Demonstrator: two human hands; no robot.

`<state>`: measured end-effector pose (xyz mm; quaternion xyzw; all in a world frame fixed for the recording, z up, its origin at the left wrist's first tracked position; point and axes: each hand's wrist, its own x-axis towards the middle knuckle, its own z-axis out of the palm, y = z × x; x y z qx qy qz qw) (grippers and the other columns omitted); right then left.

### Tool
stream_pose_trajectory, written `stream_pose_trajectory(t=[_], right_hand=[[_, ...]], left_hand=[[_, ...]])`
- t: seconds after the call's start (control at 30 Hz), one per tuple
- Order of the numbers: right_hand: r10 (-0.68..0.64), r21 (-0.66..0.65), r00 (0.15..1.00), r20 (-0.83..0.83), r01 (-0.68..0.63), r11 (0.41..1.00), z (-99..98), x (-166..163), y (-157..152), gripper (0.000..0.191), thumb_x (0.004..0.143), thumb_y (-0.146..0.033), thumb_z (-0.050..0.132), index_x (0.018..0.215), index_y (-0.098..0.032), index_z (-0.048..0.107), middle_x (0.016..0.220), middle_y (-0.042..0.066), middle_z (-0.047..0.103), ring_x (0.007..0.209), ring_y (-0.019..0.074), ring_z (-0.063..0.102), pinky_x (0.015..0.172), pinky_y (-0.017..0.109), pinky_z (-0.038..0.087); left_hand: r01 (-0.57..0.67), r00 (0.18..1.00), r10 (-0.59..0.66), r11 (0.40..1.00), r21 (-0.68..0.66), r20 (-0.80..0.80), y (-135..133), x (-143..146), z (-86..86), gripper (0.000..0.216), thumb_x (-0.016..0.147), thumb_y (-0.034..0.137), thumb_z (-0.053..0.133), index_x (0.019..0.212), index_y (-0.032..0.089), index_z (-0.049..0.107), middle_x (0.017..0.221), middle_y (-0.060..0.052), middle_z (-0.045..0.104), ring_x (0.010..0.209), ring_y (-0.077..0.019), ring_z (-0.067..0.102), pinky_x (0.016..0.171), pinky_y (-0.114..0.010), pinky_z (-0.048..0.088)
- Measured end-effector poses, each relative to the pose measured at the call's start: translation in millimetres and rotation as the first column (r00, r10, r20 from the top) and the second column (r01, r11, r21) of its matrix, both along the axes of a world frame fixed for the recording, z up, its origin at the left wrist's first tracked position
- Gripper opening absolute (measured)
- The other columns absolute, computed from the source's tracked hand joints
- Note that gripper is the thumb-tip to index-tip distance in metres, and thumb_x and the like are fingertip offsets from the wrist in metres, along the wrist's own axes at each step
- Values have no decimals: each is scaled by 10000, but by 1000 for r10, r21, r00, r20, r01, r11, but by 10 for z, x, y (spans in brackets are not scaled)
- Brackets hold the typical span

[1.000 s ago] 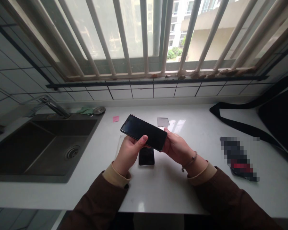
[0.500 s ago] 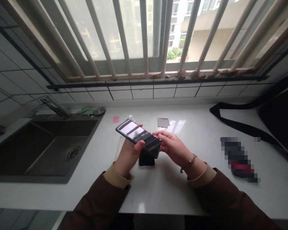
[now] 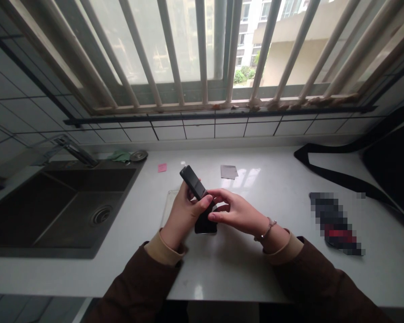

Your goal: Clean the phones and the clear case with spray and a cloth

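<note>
My left hand [image 3: 185, 211] is closed around a dark smartphone [image 3: 195, 186], its thumb across the near end. The phone is tipped steeply, so its screen shows as a narrow strip. At the phone's lower right end is my right hand [image 3: 235, 210], its fingers curved and thumb apart. Its index fingertip appears to touch the phone's edge; the left thumb partly hides the contact. A second black phone-like slab [image 3: 206, 224] lies on the counter beneath the hands. Partly behind my left hand is a clear flat case or tray [image 3: 168, 202].
Farther back on the white counter [image 3: 249, 269] lie a pink paper square [image 3: 162, 168] and grey flat squares [image 3: 229, 172]. A dark sink [image 3: 94, 251] is at left. On the right are a blurred-out dark item [image 3: 336, 224] and a black bag strap [image 3: 336, 172].
The held phone has turned from screen-up to steeply tilted on edge. My left thumb has shifted rightward, and the right thumb has moved down and left, apart from the fingers.
</note>
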<state>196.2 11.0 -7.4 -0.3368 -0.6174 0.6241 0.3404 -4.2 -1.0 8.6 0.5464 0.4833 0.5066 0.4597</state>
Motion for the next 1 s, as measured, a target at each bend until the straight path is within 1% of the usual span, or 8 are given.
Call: stream_pose_trajectory(t=[0.1,0.2,0.37,0.47,0.57,0.7,0.87,1.0], right_hand=[[-8,6,1000,10,8,1000,-10,-3,-2,751,763,-466,949,1381,-244,585,1303,113,678,1172,289,680,978,468,605],[-33,15,999,-12,33,999,-3,-20,-12,754,720,-474,975,1327,-252,587,1281,99,678,1208,302,661,1045,490,569],[-57,-50,992,-110,52,997,43,-37,-43,797,735,-495,957,1369,-266,534,1290,101,669,1247,311,650,1070,511,549],[-94,-99,988,-124,82,992,61,-38,-54,896,684,-476,987,1404,-283,490,1273,96,668,1243,319,654,1053,524,563],[-113,-131,986,-121,97,987,72,-43,-59,968,622,-441,1022,1399,-278,468,1256,94,669,1233,328,658,1036,535,575],[-80,-130,986,-144,61,990,110,-54,-75,919,662,-372,1016,1370,-264,439,1323,113,656,1265,325,664,1064,519,566],[-109,-114,973,-204,87,990,138,-84,-102,977,669,-326,1016,1400,-290,369,1349,110,655,1280,318,667,1087,515,555],[-127,-133,964,-232,98,986,123,-115,-110,994,655,-333,1025,1405,-301,374,1361,110,654,1304,325,650,1090,509,547]], left_hand=[[90,995,-89,996,-27,42,-4,23,37,556,821,438,868,1247,200,601,1138,-87,704,1029,-267,697,858,-380,586],[151,987,-149,988,-31,52,-15,49,67,553,807,407,888,1246,194,628,1164,-98,722,1089,-296,702,868,-374,583],[262,965,-259,964,-50,45,-19,56,60,493,901,459,812,1296,199,676,1248,-125,751,1166,-339,703,966,-418,557],[316,948,-314,948,-42,52,-13,62,45,528,929,491,777,1373,224,681,1284,-121,748,1192,-350,693,978,-419,548],[320,946,-319,947,-13,63,-15,82,38,614,911,539,782,1433,238,667,1303,-121,738,1201,-360,679,971,-415,548],[284,956,-284,959,5,79,-32,121,38,700,875,546,816,1477,241,632,1300,-127,727,1187,-358,676,989,-427,546],[260,936,-259,965,27,239,-50,185,16,678,879,495,831,1464,238,603,1369,-136,697,1273,-358,656,1055,-451,533],[248,913,-253,967,58,321,-65,216,-29,692,899,489,815,1490,231,563,1442,-149,654,1352,-363,615,1137,-477,483]])
